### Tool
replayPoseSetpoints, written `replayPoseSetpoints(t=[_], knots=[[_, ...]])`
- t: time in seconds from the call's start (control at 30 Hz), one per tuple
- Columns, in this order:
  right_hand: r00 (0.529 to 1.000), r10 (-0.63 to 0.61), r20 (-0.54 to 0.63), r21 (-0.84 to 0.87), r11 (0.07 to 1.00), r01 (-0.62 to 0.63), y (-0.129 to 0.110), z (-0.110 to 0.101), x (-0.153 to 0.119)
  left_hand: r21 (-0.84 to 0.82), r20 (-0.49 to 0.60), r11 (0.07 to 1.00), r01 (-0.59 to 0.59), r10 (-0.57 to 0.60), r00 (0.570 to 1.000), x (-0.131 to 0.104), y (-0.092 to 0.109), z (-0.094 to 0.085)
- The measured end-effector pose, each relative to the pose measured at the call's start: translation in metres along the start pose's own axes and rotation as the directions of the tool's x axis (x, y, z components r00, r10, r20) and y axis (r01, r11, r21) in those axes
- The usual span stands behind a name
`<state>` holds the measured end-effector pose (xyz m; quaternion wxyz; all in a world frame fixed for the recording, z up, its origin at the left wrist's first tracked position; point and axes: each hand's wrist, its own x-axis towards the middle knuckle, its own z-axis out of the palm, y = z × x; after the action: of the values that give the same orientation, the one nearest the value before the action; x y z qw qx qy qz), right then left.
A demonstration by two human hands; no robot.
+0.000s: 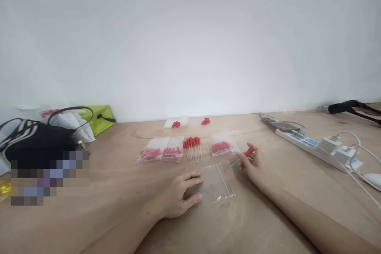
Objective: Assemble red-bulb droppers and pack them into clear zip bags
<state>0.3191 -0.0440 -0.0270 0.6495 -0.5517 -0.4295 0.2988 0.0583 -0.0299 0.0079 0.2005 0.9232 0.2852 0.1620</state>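
Observation:
My left hand (185, 192) rests on the left end of a clear zip bag (211, 184) lying flat, its fingers apart and its red-lined zip edge to the right. My right hand (253, 163) pinches a red-capped dropper (249, 151), whose thin clear tube points down-left toward the bag's zip edge. Behind the bag lies a row of loose red-capped droppers (193, 149). Filled zip bags (160, 149) with red caps showing sit left of that row, and another filled bag (222, 143) sits right of it.
Red caps (176, 124) on a white bag and more red caps (205, 121) lie near the wall. A power strip (309, 147) with chargers, cables and a phone (281, 126) stands right. A black bag (38, 143) and a green bag (101, 120) are left.

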Motion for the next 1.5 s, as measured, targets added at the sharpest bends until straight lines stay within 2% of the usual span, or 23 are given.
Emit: replayPoseSetpoints(t=[0.2, 0.27, 0.33, 0.4, 0.47, 0.63, 0.77, 0.87, 0.93, 1.03, 1.17, 1.27, 1.4, 1.43, 1.47, 1.5], knots=[[0.999, 0.025, 0.037, 0.047, 0.999, -0.027, 0.001, 0.009, -0.004, -0.002, 0.034, 1.0, -0.004, 0.004, 0.999, 0.001, -0.003, 0.0], [0.994, 0.056, 0.088, 0.105, 0.992, -0.066, 0.002, 0.008, -0.006, -0.008, 0.025, 1.0, -0.001, 0.002, 1.0, 0.001, -0.004, 0.002], [0.977, 0.097, 0.189, 0.154, 0.98, -0.127, 0.002, 0.007, -0.007, -0.019, 0.017, 1.0, 0.003, -0.003, 1.0, 0.001, -0.004, 0.002], [0.948, 0.126, 0.291, 0.163, 0.97, -0.179, 0.0, 0.005, -0.008, -0.025, 0.011, 0.999, 0.026, -0.026, 1.0, 0.001, -0.005, 0.003], [0.917, 0.138, 0.374, 0.104, 0.976, -0.189, -0.004, 0.002, -0.009, -0.027, 0.019, 0.998, 0.055, -0.055, 0.998, -0.001, -0.005, 0.002], [0.801, 0.114, 0.588, -0.086, 0.993, -0.079, -0.012, -0.006, -0.008, -0.043, 0.047, 0.996, 0.075, -0.073, 0.996, -0.002, -0.004, 0.001], [0.731, 0.048, 0.681, -0.082, 0.997, 0.01, -0.014, -0.008, -0.009, -0.046, 0.064, 0.996, 0.081, -0.078, 0.995, 0.0, -0.004, 0.001], [0.66, 0.059, 0.749, -0.045, 0.998, -0.038, -0.015, -0.005, -0.012, -0.066, 0.07, 0.997, 0.043, -0.039, 0.997, 0.001, -0.003, 0.001], [0.633, 0.063, 0.772, -0.019, 0.997, -0.076, -0.014, -0.003, -0.013, -0.071, 0.073, 0.997, 0.032, -0.027, 0.997, 0.002, -0.001, 0.0], [0.617, 0.054, 0.785, 0.008, 0.995, -0.098, -0.012, 0.0, -0.012, -0.054, 0.055, 0.997, 0.052, -0.049, 0.997, 0.002, 0.0, -0.001], [0.592, 0.095, 0.801, -0.062, 0.995, -0.076, -0.012, 0.001, -0.007, -0.023, -0.001, 0.997, 0.078, -0.078, 0.997, 0.002, -0.003, -0.003], [0.578, 0.044, 0.815, -0.107, 0.991, 0.075, -0.017, 0.003, -0.005, -0.047, -0.019, 0.997, 0.065, -0.066, 0.998, 0.002, -0.007, -0.003], [0.544, -0.049, 0.838, -0.159, 0.931, 0.329, -0.022, 0.003, -0.005, -0.09, -0.017, 0.995, 0.044, -0.045, 0.999, 0.0, -0.012, -0.001], [0.549, -0.059, 0.834, -0.17, 0.918, 0.358, -0.023, 0.002, -0.005, -0.091, -0.015, 0.994, 0.053, -0.055, 0.998, 0.0, -0.013, -0.001], [0.577, -0.062, 0.814, -0.189, 0.912, 0.365, -0.023, 0.001, -0.004, -0.088, -0.012, 0.994, 0.063, -0.065, 0.998, 0.0, -0.013, 0.0], [0.637, -0.058, 0.769, -0.221, 0.91, 0.35, -0.024, -0.001, -0.003, -0.085, -0.01, 0.994, 0.072, -0.073, 0.997, 0.0, -0.013, 0.0]])
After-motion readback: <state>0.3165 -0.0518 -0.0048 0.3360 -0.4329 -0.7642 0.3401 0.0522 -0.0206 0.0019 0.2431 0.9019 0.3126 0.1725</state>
